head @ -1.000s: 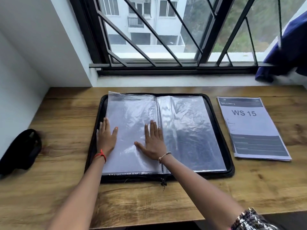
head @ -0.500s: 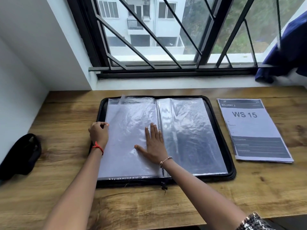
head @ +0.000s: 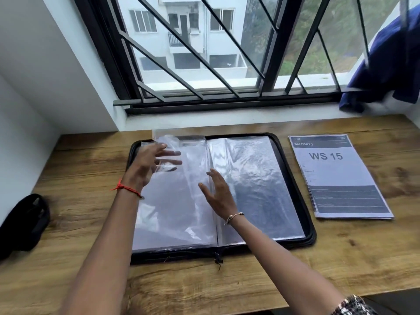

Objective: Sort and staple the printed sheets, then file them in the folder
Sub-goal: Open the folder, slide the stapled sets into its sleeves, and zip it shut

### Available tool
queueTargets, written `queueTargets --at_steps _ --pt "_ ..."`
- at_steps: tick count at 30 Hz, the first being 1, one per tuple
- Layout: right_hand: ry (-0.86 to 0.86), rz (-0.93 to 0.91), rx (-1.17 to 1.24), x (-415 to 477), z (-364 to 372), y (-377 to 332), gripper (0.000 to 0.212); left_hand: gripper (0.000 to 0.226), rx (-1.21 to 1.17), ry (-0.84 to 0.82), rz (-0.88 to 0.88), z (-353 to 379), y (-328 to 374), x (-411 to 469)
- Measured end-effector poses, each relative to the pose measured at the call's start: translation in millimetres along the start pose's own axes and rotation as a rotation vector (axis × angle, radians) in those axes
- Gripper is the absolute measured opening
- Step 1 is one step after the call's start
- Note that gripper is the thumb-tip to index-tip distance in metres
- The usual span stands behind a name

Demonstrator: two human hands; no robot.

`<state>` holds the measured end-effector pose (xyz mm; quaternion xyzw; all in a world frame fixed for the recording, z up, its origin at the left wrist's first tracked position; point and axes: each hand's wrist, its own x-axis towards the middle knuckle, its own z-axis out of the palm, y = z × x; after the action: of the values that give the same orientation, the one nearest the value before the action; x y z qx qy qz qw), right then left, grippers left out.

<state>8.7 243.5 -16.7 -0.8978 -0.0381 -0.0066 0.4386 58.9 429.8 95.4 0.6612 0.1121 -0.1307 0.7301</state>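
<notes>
Left hand [head: 145,169]: we are raising it from the zip folder's [head: 181,256] left edge toward the top, fingers spread straight behind a lifting clear sleeve [head: 175,142]; grip unclear.
Right hand [head: 218,194]: fingers straight, resting by the spine.
Printed sheets [head: 336,178]: lying on the table [head: 227,285], just right of the folder.

a wooden table [head: 341,258] under the window carries a black zip folder [head: 309,223] lying open flat near its middle, its clear sleeves facing up. just to the right, apart from it, lies a stack of printed sheets [head: 341,178] headed "ws 15", and near the left edge rests a black strap-like object [head: 22,223]
</notes>
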Motion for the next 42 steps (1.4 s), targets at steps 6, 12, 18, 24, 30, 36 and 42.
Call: queueTargets --at_steps 6,12,18,24,30,36,42 --pt "0.205 0.151 0.276 6 -47 20 0.034 0.021 -0.114 -0.233 -0.021 82 4 4" --pt "0.317 0.249 0.318 2 -101 54 0.020 0.013 -0.147 -0.288 -0.100 162 -25 18" --pt "0.371 0.372 0.476 -2 -142 88 0.021 0.010 -0.008 -0.166 -0.128 221 -59 31" --pt "0.107 0.590 0.804 3 -169 107 0.033 0.020 0.150 -0.152 -0.141 249 -85 36" --pt "0.101 0.598 0.383 12 -171 128 0.033 0.017 0.334 0.002 0.110 246 -90 41" --pt "0.157 0.533 0.206 20 -171 138 0.010 0.036 0.753 0.007 0.228 228 -118 48" --pt "0.434 0.487 0.010 28 -208 148 0.016 0.046 0.685 -0.179 0.232 261 -108 46"
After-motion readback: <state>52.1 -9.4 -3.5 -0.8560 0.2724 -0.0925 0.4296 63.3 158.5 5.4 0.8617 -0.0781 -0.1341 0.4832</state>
